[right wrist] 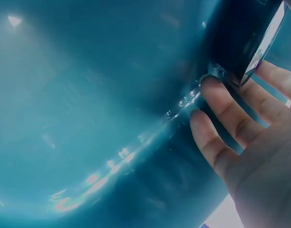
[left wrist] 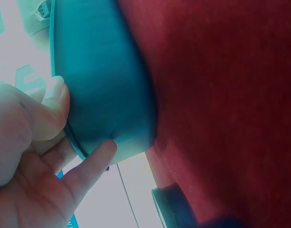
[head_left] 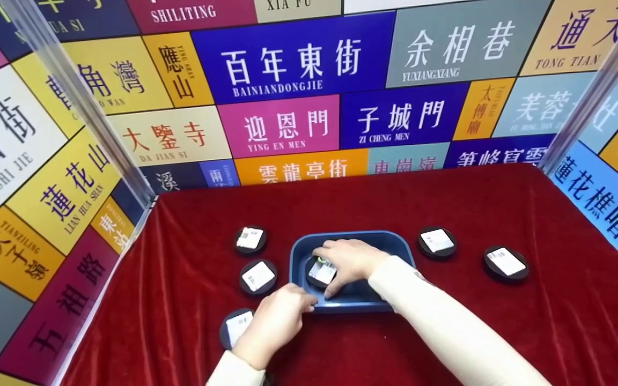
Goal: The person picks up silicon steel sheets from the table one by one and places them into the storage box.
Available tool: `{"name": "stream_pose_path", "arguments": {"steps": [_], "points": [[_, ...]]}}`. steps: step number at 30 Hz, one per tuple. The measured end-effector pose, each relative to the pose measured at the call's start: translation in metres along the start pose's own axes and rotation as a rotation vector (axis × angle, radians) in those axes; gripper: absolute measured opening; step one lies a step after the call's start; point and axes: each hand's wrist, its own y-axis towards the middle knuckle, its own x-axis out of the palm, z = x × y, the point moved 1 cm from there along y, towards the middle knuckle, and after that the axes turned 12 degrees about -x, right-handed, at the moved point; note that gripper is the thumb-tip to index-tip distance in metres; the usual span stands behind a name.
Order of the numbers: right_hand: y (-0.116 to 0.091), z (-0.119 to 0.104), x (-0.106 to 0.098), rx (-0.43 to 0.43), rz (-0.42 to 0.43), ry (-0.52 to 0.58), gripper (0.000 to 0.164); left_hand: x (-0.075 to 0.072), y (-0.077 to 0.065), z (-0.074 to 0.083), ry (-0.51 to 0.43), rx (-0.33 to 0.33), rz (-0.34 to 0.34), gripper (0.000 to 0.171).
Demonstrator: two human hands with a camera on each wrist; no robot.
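One round disc (head_left: pixel 319 272): dark with a white face, inside the blue tub (head_left: pixel 349 307) at its left end, between the thumb and fingers of the right hand (head_left: pixel 353 261).
Disc and fingers: the thumb lies at its near right side, the other fingers bend over its far side; whether it touches the tub floor I cannot tell.
Right fingers: curved about the disc and slightly spread; in the right wrist view one fingertip meets the disc's edge, and another sits just beside it, by the tub's curved inner wall.
Left hand (head_left: pixel 283 311): at the tub's near left corner, gripping the rim; in the left wrist view one digit bends over the rim and another fingertip touches the outer wall.
Left-side discs: three, namely a far disc (head_left: pixel 250 239), a middle disc (head_left: pixel 258 276) and a near disc (head_left: pixel 238 327), the last partly hidden by the left hand.
Right-side discs: two, an inner disc (head_left: pixel 436 242) near the tub and an outer disc (head_left: pixel 505 262) farther right.
Sleeves (head_left: pixel 448 316): cream, on both arms.
Cloth (head_left: pixel 373 348): dark red, under tub and discs.
Far wall (head_left: pixel 293 59): coloured panels with Chinese characters and Latin letters.
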Motion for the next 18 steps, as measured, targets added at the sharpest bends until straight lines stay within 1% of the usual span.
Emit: {"name": "stream_pose_path", "arguments": {"steps": [7,12,18], "points": [[-0.001,-0.001,-0.003,0.004,0.004,0.028,0.087,0.000,-0.001,0.000,-0.008,-0.002,0.004,0.013],[-0.005,0.000,-0.007,-0.005,0.031,0.036,0.083,0.000,0.000,0.000,0.003,0.006,0.013,0.012],[-0.012,0.000,-0.018,-0.004,0.057,0.106,0.075,0.000,-0.001,-0.001,0.006,0.018,0.018,0.014]]}}
